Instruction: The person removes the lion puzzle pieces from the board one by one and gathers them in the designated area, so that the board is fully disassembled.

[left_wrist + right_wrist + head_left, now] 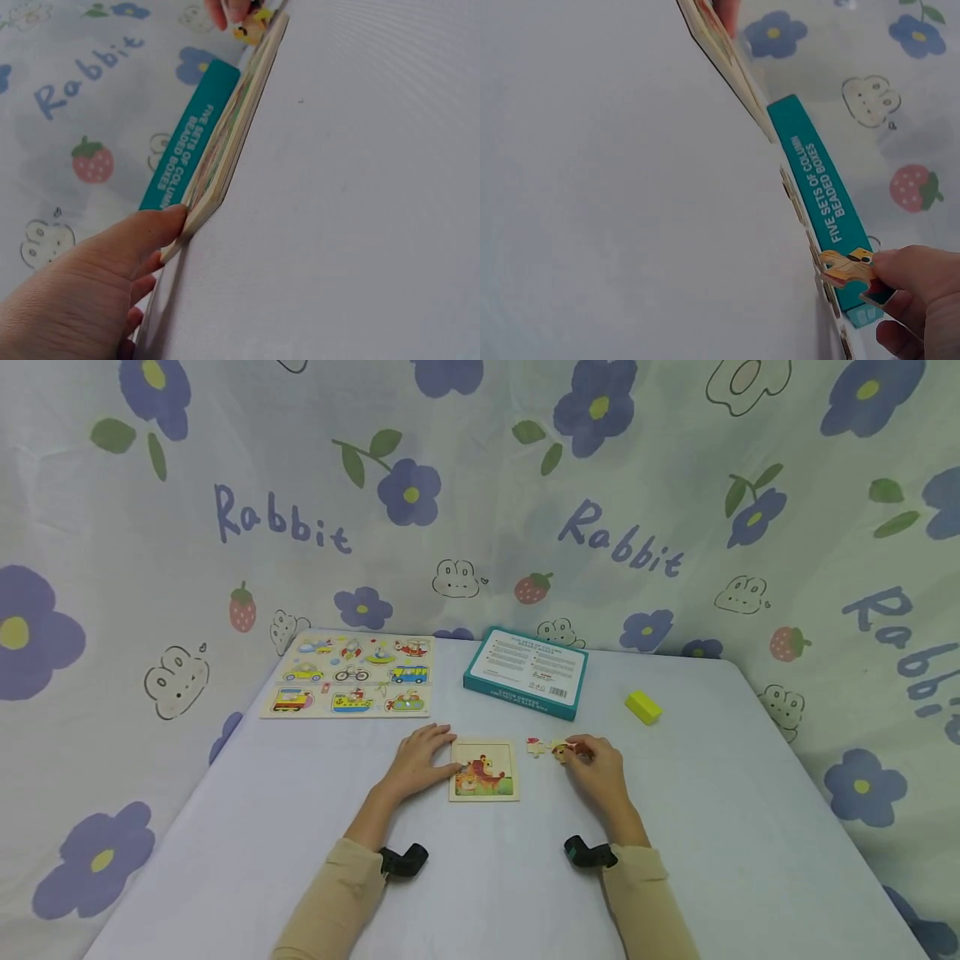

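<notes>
A square wooden puzzle board with a lion picture partly filled in lies in the middle of the table. My left hand rests at its left side, thumb over the edge and fingertips near the far corner. In the left wrist view, the thumb touches the board's rim. To the right of the board, my right hand pinches a puzzle piece between thumb and fingers; yellow and orange print shows on it. Loose puzzle pieces lie between that hand and the board.
Behind the board lies a teal box with a white printed label. A larger vehicle puzzle board is at the back left. Toward the back right sits a yellow block. A patterned cloth hangs behind the table.
</notes>
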Demonstrator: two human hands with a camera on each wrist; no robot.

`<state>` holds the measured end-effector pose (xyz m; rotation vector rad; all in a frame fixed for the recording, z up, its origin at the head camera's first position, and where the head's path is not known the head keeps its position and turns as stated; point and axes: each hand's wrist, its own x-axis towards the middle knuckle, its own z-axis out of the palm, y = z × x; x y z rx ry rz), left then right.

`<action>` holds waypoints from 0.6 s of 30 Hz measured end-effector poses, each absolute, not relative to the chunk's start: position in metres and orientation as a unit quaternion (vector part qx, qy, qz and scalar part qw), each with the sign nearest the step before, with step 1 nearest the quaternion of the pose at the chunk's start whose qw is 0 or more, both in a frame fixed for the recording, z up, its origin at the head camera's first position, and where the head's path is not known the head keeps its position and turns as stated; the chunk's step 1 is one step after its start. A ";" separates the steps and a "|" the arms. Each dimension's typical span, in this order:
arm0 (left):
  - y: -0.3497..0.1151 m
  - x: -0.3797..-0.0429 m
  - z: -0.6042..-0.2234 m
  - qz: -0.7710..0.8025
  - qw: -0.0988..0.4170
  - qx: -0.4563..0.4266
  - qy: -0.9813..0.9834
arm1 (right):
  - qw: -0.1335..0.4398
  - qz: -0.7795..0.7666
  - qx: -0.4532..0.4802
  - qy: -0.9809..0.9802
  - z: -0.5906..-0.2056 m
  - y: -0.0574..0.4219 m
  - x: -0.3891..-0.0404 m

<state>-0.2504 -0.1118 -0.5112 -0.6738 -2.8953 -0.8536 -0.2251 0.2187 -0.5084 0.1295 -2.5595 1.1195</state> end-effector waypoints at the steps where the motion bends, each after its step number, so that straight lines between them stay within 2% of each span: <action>1: -0.112 -0.251 -0.512 -0.276 0.025 -0.218 -0.936 | 0.172 0.392 0.045 -0.903 -0.509 0.221 -0.225; 18: -0.112 -0.253 -0.513 -0.274 0.018 -0.217 -0.937 | 0.157 0.400 0.026 -0.902 -0.505 0.248 -0.222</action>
